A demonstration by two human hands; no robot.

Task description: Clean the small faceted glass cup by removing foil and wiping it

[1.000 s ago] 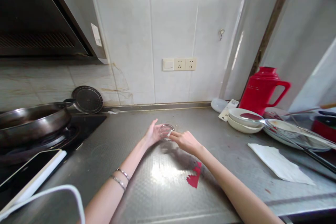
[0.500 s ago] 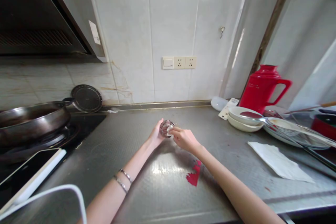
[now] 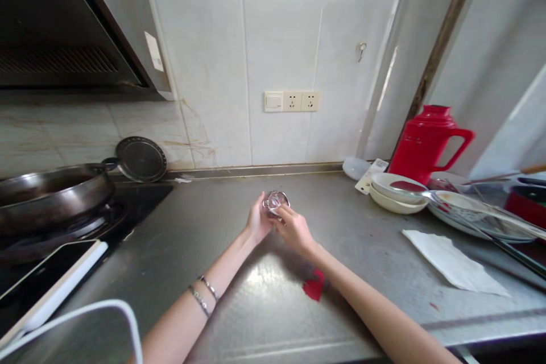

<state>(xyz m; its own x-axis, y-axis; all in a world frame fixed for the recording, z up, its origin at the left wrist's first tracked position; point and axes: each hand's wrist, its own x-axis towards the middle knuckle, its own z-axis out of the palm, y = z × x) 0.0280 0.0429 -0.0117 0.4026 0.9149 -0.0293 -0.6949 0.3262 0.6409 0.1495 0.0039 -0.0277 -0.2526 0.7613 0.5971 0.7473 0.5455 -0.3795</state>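
Observation:
In the middle of the head view, my left hand [image 3: 258, 222] is wrapped round the left side of a small round glass dish [image 3: 277, 199]. The dish looks clear and shiny with dark, reddish-brown tones, and its opening is tilted up. My right hand [image 3: 295, 230] is closed at the near rim, its thumb and fingers bent together against the dish. The white tissue that shows in these fingers in the earlier frame is now mostly hidden behind them. Both hands are just above the steel counter [image 3: 205, 227]. A torn red scrap [image 3: 314, 285] lies on the counter beside my right forearm.
To the left are a pan [image 3: 55, 199] on the stove and a phone [image 3: 46, 278] with a white cable [image 3: 98, 304]. Stacked bowls [image 3: 398, 199], a red thermos [image 3: 420, 148], plates with utensils and a white paper towel [image 3: 452, 261] lie to the right.
The dish has turned in my hands and its opening now faces up more. My right hand has shifted left and slightly down, and the white tissue in its fingers has gone mostly from sight.

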